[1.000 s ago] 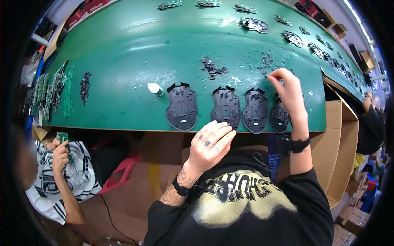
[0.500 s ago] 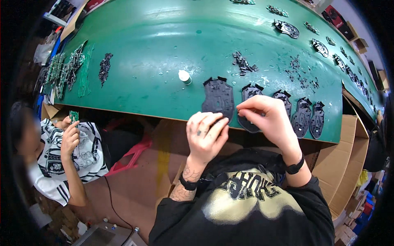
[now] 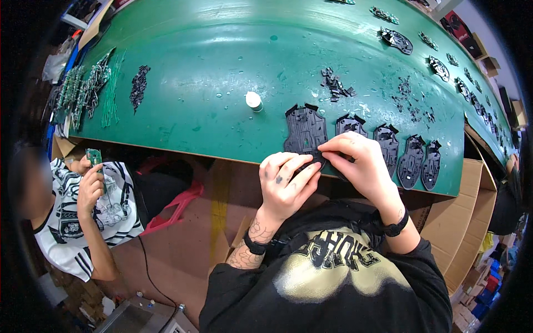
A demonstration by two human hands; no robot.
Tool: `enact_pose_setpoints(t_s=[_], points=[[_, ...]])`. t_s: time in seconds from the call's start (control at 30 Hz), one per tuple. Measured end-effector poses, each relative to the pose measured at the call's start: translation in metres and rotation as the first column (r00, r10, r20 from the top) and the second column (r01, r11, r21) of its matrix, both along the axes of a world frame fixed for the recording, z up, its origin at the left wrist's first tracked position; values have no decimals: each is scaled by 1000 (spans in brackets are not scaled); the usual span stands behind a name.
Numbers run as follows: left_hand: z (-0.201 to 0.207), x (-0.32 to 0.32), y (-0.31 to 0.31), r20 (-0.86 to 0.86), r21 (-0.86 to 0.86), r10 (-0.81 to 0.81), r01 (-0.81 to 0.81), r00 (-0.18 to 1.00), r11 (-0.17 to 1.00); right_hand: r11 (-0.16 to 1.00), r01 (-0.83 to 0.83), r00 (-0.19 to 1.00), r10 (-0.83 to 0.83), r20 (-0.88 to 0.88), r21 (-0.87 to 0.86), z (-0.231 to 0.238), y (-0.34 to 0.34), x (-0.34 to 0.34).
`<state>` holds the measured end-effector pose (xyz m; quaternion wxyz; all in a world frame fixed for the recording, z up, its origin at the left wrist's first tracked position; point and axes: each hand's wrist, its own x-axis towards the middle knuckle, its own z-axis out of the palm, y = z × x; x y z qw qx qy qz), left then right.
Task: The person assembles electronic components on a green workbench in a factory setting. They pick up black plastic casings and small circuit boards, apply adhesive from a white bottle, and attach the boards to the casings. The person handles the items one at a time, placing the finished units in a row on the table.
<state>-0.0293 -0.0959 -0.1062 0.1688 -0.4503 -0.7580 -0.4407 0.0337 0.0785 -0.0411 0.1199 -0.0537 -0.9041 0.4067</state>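
At the table's front edge lies a black plastic shell (image 3: 305,130), shaped like the base of a computer mouse. My left hand (image 3: 286,180) has its fingers curled on the shell's near end. My right hand (image 3: 358,164) pinches thumb and forefinger together over the shell's near right part; anything between the fingertips is too small or hidden to name. Partly behind the right hand is a second black shell (image 3: 351,124). Farther right, more such shells stand in a row: one (image 3: 386,145), another (image 3: 411,162) and one at the end (image 3: 431,165).
On the green table (image 3: 194,100) stand a white bottle (image 3: 254,102) and piles of small black parts (image 3: 336,84), (image 3: 411,97). Circuit boards (image 3: 83,91) lie at far left. A person (image 3: 89,200) there holds a small green board (image 3: 94,157). A cardboard box (image 3: 458,213) is at right.
My right fingertips have come from beside the shell onto its near right part. The left hand has shifted slightly right with the shell. The whole view has moved a little.
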Motion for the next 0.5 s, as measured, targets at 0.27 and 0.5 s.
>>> enact_pose_setpoints(t_s=[0.27, 0.5], points=[[0, -2, 0, -10, 2, 14, -14, 1000, 1000, 995, -56, 998, 58, -33, 78, -2, 2, -3], [-1, -3, -1, -10, 0, 10, -10, 1000, 1000, 988, -63, 998, 66, -18, 141, -1, -1, -6]])
